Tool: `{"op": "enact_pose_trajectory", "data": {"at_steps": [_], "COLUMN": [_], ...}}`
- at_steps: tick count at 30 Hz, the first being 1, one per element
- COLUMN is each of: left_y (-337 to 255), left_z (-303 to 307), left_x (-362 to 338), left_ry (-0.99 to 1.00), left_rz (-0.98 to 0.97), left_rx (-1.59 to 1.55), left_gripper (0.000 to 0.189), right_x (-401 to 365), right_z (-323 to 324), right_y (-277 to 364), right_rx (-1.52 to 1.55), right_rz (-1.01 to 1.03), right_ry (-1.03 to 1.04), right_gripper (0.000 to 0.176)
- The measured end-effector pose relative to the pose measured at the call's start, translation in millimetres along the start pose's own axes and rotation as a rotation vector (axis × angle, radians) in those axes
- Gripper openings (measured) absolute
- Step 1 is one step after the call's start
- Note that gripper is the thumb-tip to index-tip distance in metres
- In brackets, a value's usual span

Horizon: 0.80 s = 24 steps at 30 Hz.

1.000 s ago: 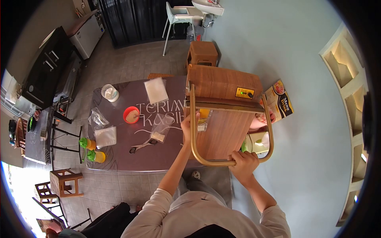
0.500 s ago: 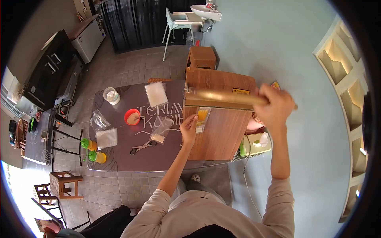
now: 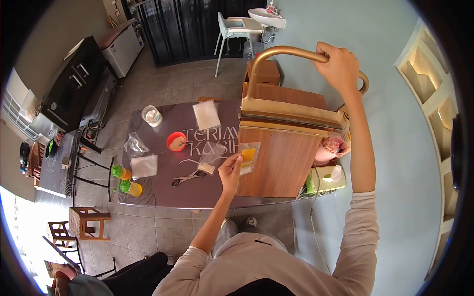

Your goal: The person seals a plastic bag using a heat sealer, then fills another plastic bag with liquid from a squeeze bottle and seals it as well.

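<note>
My right hand [image 3: 340, 66] is wrapped round the gold-coloured bar handle [image 3: 289, 50] of a wood-panelled heat sealer [image 3: 276, 165]. That handle stands raised above the box. Between finger and thumb, my left hand [image 3: 229, 173] pinches a small clear plastic packet [image 3: 249, 157] with something yellow inside. The packet lies over the front left part of the sealer's wooden top, short of the metal jaw [image 3: 286, 123]. Left of it on the dark table [image 3: 163, 192] are another small packet [image 3: 206, 168] with pale contents, scissors [image 3: 186, 178] and a red bowl [image 3: 176, 142] holding a pale substance.
Clear plastic bags [image 3: 206, 115] lie at the table's back, with more bags [image 3: 144, 166] at the left. A clear tub [image 3: 152, 116] and two green-topped bottles [image 3: 131, 188] stand there too. Right of the sealer are a tissue box [image 3: 332, 178] and a pink container [image 3: 328, 149].
My right hand has swung the sealer's handle upward. My left hand has drawn the yellow packet back from the jaw, toward me. The camera view has shifted slightly.
</note>
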<state>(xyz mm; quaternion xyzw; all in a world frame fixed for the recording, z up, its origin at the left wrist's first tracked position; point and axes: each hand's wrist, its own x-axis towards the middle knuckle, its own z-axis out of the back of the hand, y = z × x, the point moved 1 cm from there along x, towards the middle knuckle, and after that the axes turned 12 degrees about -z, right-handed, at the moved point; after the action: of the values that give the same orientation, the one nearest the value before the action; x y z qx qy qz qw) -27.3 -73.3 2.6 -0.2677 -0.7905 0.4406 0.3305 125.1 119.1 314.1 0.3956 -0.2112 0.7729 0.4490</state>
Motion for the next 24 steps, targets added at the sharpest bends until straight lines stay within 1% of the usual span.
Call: {"op": "enact_pose_trajectory", "data": {"at_steps": [2,3,5,7,11,13,17,18,19,20,23,24], "left_y": [-38.7,-48.2,-60.6,-60.8,-27.1,-5.5,30.3,33.8,37.2,40.2,50.6,51.9], "left_z": [0.0,1.2,5.5,7.8,1.0,-5.8,-23.7,-27.9,-31.6,-34.7,-40.7,-41.5], "left_x": [-6.5,-7.7,-11.0,-9.2,-0.4,10.1,27.6,29.8,31.5,32.6,34.1,34.0], "left_ry": [0.048,0.048,0.01,0.018,0.091,0.054,-0.017,-0.025,-0.024,-0.052,-0.087,-0.1], "left_rz": [-0.114,-0.12,-0.197,-0.175,-0.133,-0.051,-0.034,-0.012,-0.007,-0.024,-0.041,-0.042], "left_rx": [0.111,0.113,0.013,0.033,0.079,0.019,-0.012,-0.022,-0.024,-0.016,-0.021,-0.029], "left_gripper": [0.018,0.018,0.017,0.017,0.02,0.021,0.021,0.021,0.021,0.021,0.02,0.02], "right_x": [-0.4,-0.5,-2.3,-4.7,-10.9,-14.1,-22.1,-24.1,-25.9,-27.5,-29.0,-29.1], "right_z": [-0.5,0.4,3.7,8.3,12.4,14.7,17.7,16.9,16.6,16.4,19.7,21.5], "right_y": [0.9,1.3,2.6,5.2,6.0,7.2,8.1,7.9,7.9,8.0,8.9,10.1], "right_rx": [-0.001,-0.01,-0.015,-0.065,-0.055,-0.029,-0.024,0.002,0.027,0.023,0.024,0.0], "right_rz": [0.001,-0.002,-0.004,-0.031,-0.015,-0.014,0.004,0.017,0.03,0.029,0.038,0.028], "right_ry": [0.003,0.013,0.022,0.066,0.03,0.03,0.009,-0.031,-0.071,-0.066,-0.084,-0.057], "right_gripper": [0.031,0.031,0.031,0.018,0.017,0.015,0.014,0.019,0.024,0.024,0.024,0.018]}}
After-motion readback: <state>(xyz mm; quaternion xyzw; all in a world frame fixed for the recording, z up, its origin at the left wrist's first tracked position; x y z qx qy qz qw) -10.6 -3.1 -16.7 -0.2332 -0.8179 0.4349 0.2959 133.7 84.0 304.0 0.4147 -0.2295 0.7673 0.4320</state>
